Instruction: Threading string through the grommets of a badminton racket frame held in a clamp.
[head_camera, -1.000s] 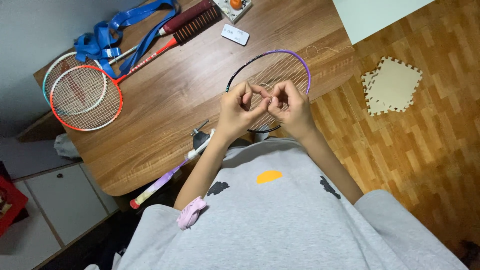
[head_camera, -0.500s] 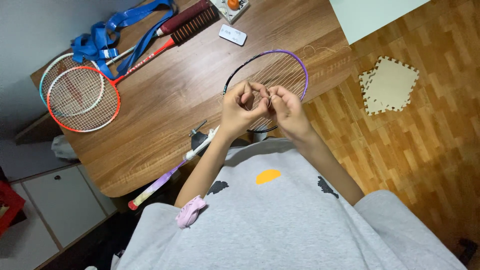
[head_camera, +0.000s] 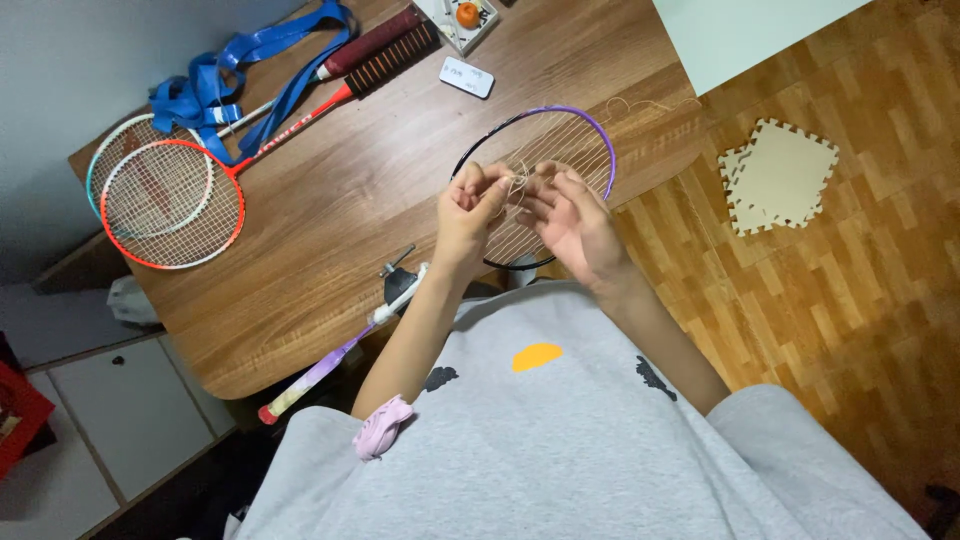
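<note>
A badminton racket with a black and purple frame (head_camera: 590, 125) lies at the near edge of the wooden table (head_camera: 350, 190), partly strung with pale vertical strings. Its purple and white handle (head_camera: 320, 370) sticks out past the table edge by a small black clamp (head_camera: 398, 275). My left hand (head_camera: 465, 215) pinches a loose pale string (head_camera: 515, 182) over the racket head. My right hand (head_camera: 575, 225) hovers beside it with fingers spread, its fingertips touching the same string.
Two strung rackets, one orange-red (head_camera: 170, 205) and one white and teal, lie at the table's far left under blue straps (head_camera: 235, 85). A small white card (head_camera: 466, 77) and a box with an orange object (head_camera: 468, 16) sit farther back. Beige foam mat pieces (head_camera: 780, 170) lie on the wooden floor.
My right hand has opened its fingers and dropped slightly away from the left hand, which still pinches the string. Before, both hands were pinched together over the racket head.
</note>
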